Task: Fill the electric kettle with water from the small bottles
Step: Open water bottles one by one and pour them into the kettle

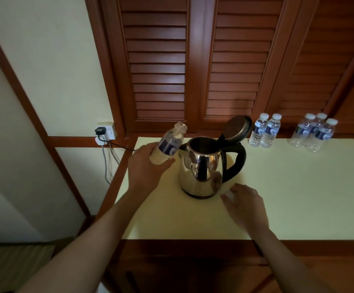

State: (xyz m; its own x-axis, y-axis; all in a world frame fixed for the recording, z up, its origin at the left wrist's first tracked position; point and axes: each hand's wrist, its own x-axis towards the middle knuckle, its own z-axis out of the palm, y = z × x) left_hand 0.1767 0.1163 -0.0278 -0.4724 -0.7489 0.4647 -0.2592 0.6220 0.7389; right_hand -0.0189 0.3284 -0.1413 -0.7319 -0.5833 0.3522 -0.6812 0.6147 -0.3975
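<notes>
The room is dim and warm-toned. Soft glare sits on the louvred doors (172, 81) and on the steel kettle (201, 172), which mirrors its surroundings. The pale worktop (298, 187) is the brightest surface. Wide-angle bending curves the edges, corners darken, and detail is slightly soft.

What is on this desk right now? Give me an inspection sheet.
Surface: cream desk, wood edge.
Job's things: kettle upright, lid open; uncapped bottle, tilted, looks empty; two capped bottles and three more at the back.
Clutter: nothing seen.
Grips: left hand holds the uncapped bottle; right hand on the desk near the kettle, something small and white by its fingers, unclear.
Cables: plugs in wall socket; cord runs toward the kettle.
Surroundings: louvred wooden doors behind, cream wall left.
</notes>
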